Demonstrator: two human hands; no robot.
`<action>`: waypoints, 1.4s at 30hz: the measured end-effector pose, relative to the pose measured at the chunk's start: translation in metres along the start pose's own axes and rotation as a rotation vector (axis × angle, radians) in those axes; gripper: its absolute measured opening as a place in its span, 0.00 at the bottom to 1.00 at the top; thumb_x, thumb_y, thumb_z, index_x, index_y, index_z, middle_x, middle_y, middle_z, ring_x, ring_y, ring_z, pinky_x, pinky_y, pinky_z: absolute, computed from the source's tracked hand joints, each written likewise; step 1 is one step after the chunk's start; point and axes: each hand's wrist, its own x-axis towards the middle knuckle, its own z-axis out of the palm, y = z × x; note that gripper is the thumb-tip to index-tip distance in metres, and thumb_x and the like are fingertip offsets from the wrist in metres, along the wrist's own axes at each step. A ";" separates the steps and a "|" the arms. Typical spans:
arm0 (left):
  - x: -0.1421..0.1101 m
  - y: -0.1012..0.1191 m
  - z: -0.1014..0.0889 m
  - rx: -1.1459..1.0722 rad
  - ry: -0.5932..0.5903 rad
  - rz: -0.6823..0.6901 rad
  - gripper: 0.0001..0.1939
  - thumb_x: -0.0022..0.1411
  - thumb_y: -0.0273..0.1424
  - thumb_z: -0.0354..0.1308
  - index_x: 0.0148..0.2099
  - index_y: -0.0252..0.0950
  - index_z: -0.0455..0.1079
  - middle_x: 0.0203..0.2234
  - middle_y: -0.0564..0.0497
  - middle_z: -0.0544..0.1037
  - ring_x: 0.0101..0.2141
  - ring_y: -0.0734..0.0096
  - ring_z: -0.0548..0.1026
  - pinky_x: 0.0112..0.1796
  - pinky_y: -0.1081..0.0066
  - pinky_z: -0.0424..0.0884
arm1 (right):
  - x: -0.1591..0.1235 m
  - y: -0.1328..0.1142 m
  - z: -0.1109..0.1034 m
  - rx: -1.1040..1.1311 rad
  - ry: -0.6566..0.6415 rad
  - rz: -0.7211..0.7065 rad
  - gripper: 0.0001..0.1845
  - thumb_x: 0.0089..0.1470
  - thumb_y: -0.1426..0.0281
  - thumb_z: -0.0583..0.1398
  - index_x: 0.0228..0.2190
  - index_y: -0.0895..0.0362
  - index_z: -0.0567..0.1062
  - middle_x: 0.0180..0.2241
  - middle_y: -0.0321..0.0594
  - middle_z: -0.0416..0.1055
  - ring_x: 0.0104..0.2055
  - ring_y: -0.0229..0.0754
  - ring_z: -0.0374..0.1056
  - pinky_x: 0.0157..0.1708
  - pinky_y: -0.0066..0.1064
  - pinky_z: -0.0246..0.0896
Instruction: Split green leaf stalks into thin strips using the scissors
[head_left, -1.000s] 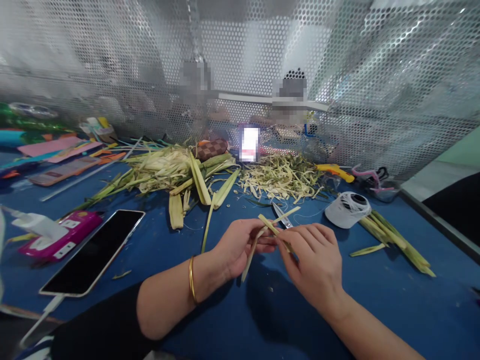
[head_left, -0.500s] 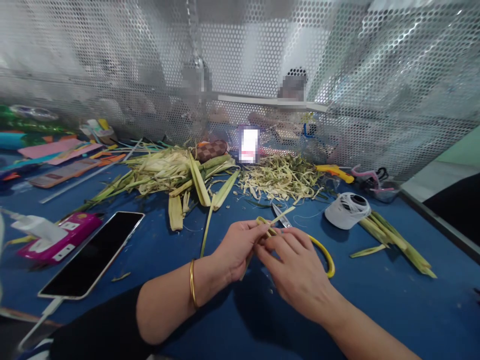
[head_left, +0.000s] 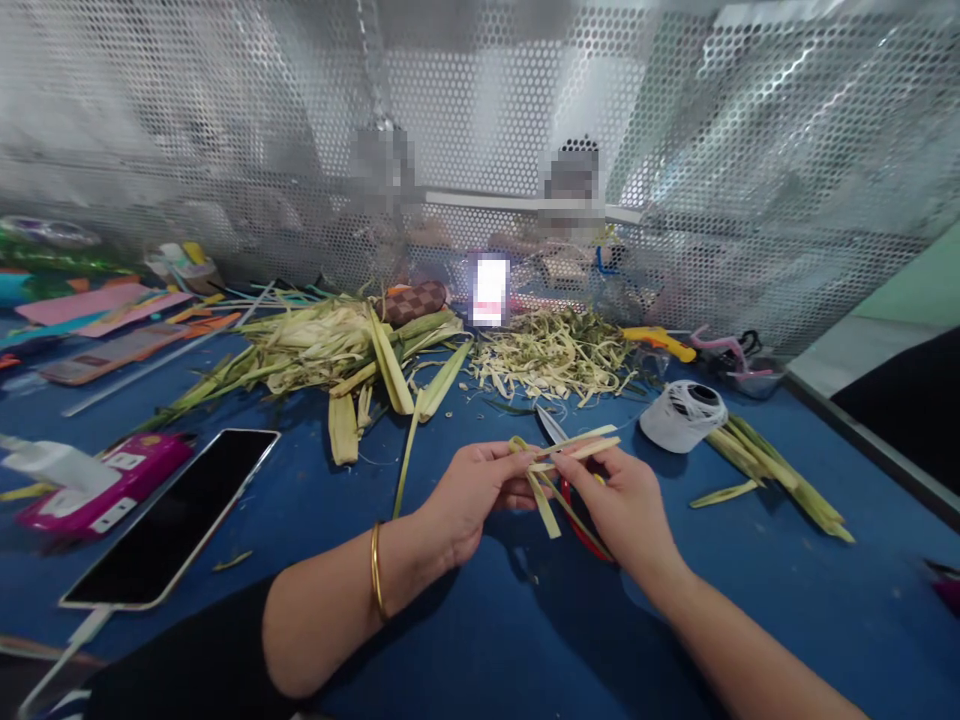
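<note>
Both hands meet above the blue table, working on pale green plant-leaf strips [head_left: 545,508]. My left hand [head_left: 466,500] is closed in a pinch on the strips where they cross and form a small loop. Pinched between the thumb and fingers of my right hand [head_left: 628,505] are strip ends that reach out to the right. One strip hangs down between the hands. Beneath them lies a pair of scissors [head_left: 551,424], blades pointing away, with its handles partly hidden behind my right hand. A long narrow leaf strip [head_left: 406,460] lies left of my hands.
Behind are a leaf pile [head_left: 315,340] and a heap of shredded trimmings [head_left: 555,355]. A white thread spool [head_left: 679,425] and leaf stalks [head_left: 787,475] lie right. A phone [head_left: 172,520] and magenta power strip [head_left: 112,485] sit left. A perforated metal screen [head_left: 480,120] stands behind.
My right hand has turned and moved right, drawing strip ends outward and uncovering a hanging strip. My left hand keeps its pinch. The view has shifted slightly.
</note>
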 end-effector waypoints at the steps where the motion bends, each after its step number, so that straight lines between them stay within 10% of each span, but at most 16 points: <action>1: 0.000 0.000 0.000 0.014 -0.004 -0.002 0.11 0.52 0.32 0.63 0.36 0.29 0.76 0.27 0.44 0.79 0.27 0.73 0.76 0.30 0.75 0.69 | 0.002 0.002 0.001 0.064 -0.033 0.106 0.13 0.49 0.60 0.61 0.26 0.57 0.76 0.25 0.41 0.77 0.28 0.44 0.71 0.29 0.33 0.64; 10: 0.005 0.002 -0.004 0.044 0.098 0.029 0.08 0.48 0.30 0.66 0.31 0.30 0.76 0.25 0.47 0.78 0.23 0.78 0.72 0.22 0.79 0.61 | 0.004 0.005 0.000 0.049 -0.275 0.227 0.18 0.53 0.58 0.55 0.22 0.56 0.73 0.17 0.36 0.71 0.17 0.39 0.67 0.20 0.28 0.59; 18: 0.012 0.004 -0.010 0.023 0.171 0.052 0.09 0.48 0.32 0.66 0.30 0.30 0.75 0.24 0.49 0.77 0.21 0.81 0.67 0.19 0.80 0.56 | 0.002 0.002 -0.011 -0.645 -0.333 -0.810 0.11 0.57 0.76 0.52 0.39 0.57 0.71 0.31 0.40 0.75 0.29 0.41 0.70 0.29 0.31 0.60; 22: 0.014 -0.005 -0.012 0.118 0.171 0.118 0.11 0.45 0.34 0.66 0.29 0.31 0.74 0.18 0.53 0.72 0.17 0.82 0.62 0.18 0.79 0.54 | -0.001 -0.001 -0.008 -0.699 -0.255 -1.061 0.13 0.60 0.76 0.49 0.39 0.58 0.72 0.31 0.41 0.74 0.32 0.42 0.68 0.36 0.35 0.61; 29: 0.002 -0.006 0.002 0.275 0.090 0.161 0.08 0.46 0.33 0.63 0.28 0.32 0.76 0.14 0.55 0.70 0.16 0.81 0.60 0.19 0.78 0.53 | 0.000 -0.005 -0.009 -0.461 0.035 -0.739 0.09 0.60 0.75 0.52 0.32 0.55 0.72 0.34 0.42 0.73 0.38 0.41 0.68 0.40 0.34 0.60; 34: -0.004 -0.004 0.005 0.369 -0.046 0.088 0.17 0.51 0.42 0.59 0.28 0.32 0.76 0.13 0.53 0.70 0.14 0.82 0.57 0.19 0.76 0.49 | 0.005 0.007 -0.007 -0.469 -0.042 -0.379 0.13 0.60 0.68 0.51 0.24 0.54 0.66 0.26 0.38 0.67 0.28 0.39 0.64 0.28 0.29 0.56; 42: -0.006 -0.006 0.007 0.421 0.006 0.119 0.10 0.44 0.36 0.64 0.24 0.32 0.75 0.18 0.52 0.74 0.17 0.81 0.61 0.21 0.76 0.55 | 0.006 0.006 -0.004 -0.339 -0.115 -0.321 0.13 0.58 0.69 0.52 0.22 0.54 0.66 0.24 0.37 0.66 0.27 0.39 0.63 0.28 0.29 0.55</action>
